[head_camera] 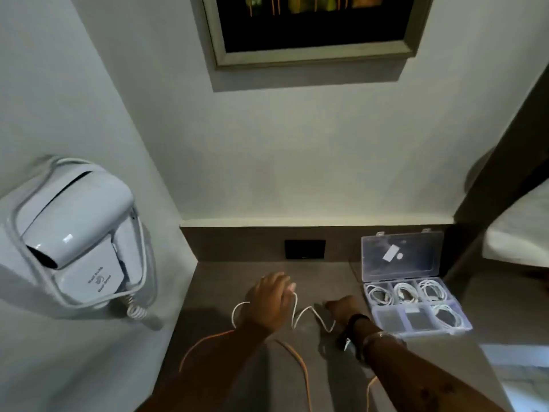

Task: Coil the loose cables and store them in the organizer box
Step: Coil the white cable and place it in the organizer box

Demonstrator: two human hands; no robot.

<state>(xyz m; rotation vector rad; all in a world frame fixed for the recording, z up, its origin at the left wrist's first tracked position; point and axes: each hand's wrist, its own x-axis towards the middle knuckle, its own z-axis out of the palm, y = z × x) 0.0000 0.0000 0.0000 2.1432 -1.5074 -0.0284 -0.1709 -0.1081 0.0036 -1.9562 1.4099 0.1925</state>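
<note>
A white cable [300, 313] lies in loose waves on the dark counter between my hands. My left hand [267, 301] holds one stretch of it, with a loop showing at the wrist side. My right hand [341, 307] pinches the cable's other end low on the counter. A clear organizer box [416, 319] stands open at the right, its lid leaning back. Several of its compartments hold coiled white cables [404, 292]. An orange cable [297, 358] trails under my forearms toward the front edge.
A white wall-mounted hair dryer [77, 233] with a curly cord hangs on the left wall. A black socket plate [305, 249] sits on the back panel. A framed picture [312, 28] hangs above. A dark partition rises at the right.
</note>
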